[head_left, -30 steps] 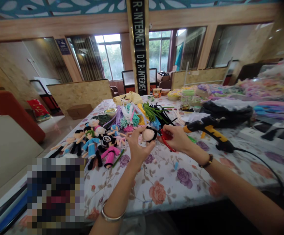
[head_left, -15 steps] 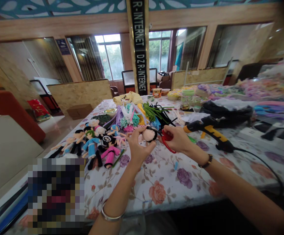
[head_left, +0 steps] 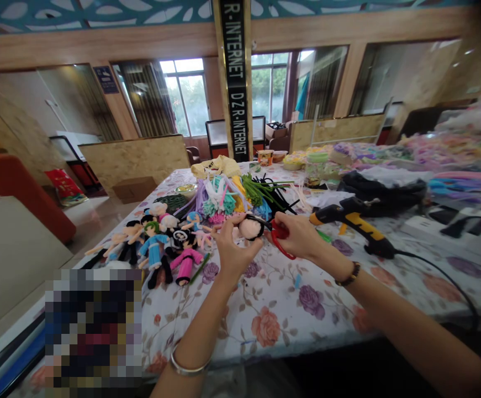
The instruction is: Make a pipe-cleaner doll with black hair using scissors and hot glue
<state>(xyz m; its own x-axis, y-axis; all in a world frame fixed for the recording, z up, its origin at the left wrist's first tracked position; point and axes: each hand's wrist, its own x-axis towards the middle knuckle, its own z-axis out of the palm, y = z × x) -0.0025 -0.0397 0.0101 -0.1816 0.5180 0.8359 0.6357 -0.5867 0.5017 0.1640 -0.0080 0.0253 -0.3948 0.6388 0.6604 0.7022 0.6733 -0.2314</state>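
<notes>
A small fuzzy doll head (head_left: 249, 226), pale pink with black hair, is held above a floral tablecloth (head_left: 273, 309), gripped in the fingers of the left hand (head_left: 232, 249); the right hand (head_left: 302, 235) is clenched around red-handled scissors (head_left: 279, 236), blades touching the head; finished dolls (head_left: 161, 243) lie to the left; a yellow glue gun (head_left: 354, 221) rests just right; coloured pipe cleaners (head_left: 240, 196) are piled behind.

Bare tablecloth (head_left: 273, 309) lies open nearby; dolls (head_left: 157, 246) crowd left, glue gun (head_left: 354, 221) right
</notes>
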